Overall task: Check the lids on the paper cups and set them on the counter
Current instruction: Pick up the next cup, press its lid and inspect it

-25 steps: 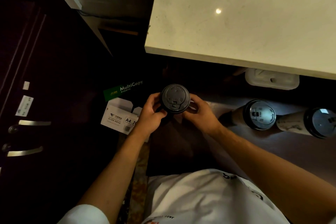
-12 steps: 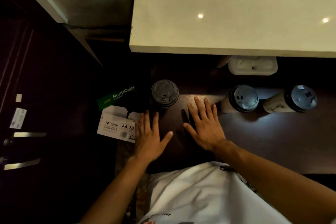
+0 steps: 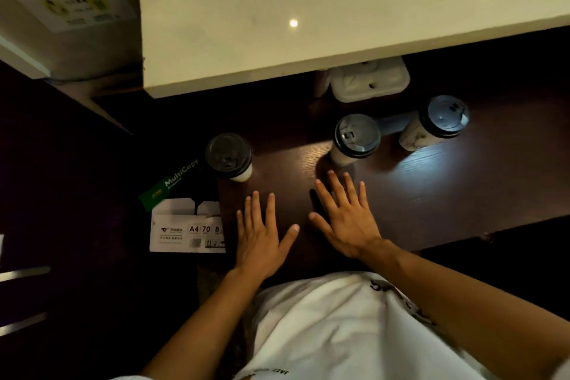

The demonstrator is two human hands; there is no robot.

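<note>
Both hands lie flat with fingers spread on the dark desk [image 3: 431, 194], holding nothing. Three lidded paper cups stand upright beyond them: the left cup [image 3: 229, 157] sits forward and a little left of the left hand [image 3: 262, 234], at the desk's corner; the middle cup [image 3: 354, 139] stands directly ahead of the right hand [image 3: 345, 219], near its fingertips; the far-right cup [image 3: 438, 120] is well apart. The right grip looks nearer the next cup, though in this dim light whether its lid is fully seated cannot be told.
</note>
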